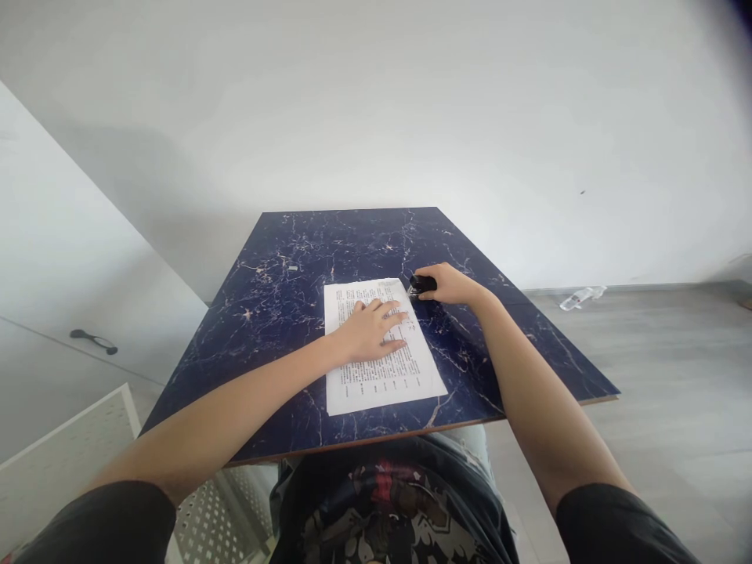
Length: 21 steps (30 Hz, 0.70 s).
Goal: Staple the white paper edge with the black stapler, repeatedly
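Printed sheets of paper (388, 392) lie on the dark blue marbled table in front of me. My left hand (371, 330) rests flat on the text with its fingers spread. Just past the paper's right edge, near its far corner, my right hand (447, 283) is closed around a black stapler (423, 283). The stapler's metal front end is beside the paper's edge; whether the sheet sits in its jaw I cannot tell.
The table (282, 329) reaches back to a white wall. A small pale object (292, 268) lies on its left half. A white perforated basket (205, 517) stands below on the left, near a cabinet handle (94, 341). Clear plastic (581, 298) lies on the floor at right.
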Motion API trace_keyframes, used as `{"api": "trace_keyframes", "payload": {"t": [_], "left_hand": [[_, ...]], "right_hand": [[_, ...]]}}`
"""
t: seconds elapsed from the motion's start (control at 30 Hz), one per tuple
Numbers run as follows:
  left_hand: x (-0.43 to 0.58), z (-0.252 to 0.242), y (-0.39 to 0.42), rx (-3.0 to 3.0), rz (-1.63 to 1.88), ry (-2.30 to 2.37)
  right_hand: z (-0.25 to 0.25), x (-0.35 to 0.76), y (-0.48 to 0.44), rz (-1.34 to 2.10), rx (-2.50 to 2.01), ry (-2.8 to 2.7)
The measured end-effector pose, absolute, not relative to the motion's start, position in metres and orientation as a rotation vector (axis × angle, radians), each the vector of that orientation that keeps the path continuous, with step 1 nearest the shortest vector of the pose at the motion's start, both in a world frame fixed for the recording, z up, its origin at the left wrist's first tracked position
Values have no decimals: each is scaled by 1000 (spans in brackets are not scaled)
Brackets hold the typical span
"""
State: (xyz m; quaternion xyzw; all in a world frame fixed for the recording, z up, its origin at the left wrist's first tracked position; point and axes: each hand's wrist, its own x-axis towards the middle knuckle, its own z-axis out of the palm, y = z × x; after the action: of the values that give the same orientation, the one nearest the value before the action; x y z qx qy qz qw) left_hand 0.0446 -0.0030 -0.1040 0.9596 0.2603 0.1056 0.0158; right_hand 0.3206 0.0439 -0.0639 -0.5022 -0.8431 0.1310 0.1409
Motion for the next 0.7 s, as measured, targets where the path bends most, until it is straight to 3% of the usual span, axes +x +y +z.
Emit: {"api": "trace_keyframes", "payload": {"t": [0.7], "left_hand": [[40,-105,7,2878,217,815]], "right_hand": [[-60,307,38,421,-1394,-2470]]}}
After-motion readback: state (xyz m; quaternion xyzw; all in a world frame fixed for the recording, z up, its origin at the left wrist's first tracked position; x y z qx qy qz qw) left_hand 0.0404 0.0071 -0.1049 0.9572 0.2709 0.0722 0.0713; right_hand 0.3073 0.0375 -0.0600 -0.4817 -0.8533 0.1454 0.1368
